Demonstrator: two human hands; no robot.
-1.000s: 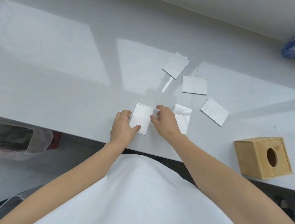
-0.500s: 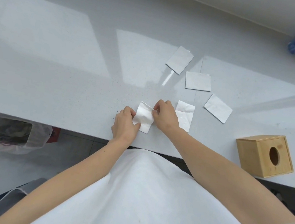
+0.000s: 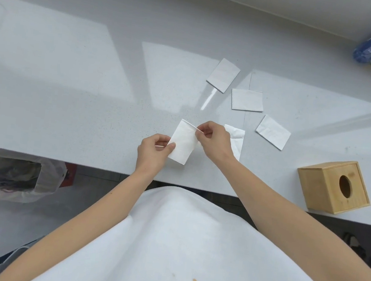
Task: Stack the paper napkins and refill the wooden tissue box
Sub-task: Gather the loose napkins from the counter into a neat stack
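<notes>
Both hands pinch one folded napkin (image 3: pixel 184 142) above the counter (image 3: pixel 68 93): left hand (image 3: pixel 153 154) at its seven o'clock edge, right hand (image 3: pixel 212 141) at one o'clock. The wooden tissue box (image 3: pixel 333 185) sits at three o'clock.

Glossy speckled countertop (image 3: pixel 91 96), matt paper napkins (image 3: pixel 247 100), smooth wooden tissue box (image 3: pixel 323 187).

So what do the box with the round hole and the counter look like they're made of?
The box looks like light wood, possibly bamboo: honey colour, faint grain, a smooth matte finish and visible panel joins. The counter looks like polished stone or a solid-surface composite: pale grey with fine dark specks and a glossy sheen reflecting window light. Which one, the picture can't settle.
</notes>
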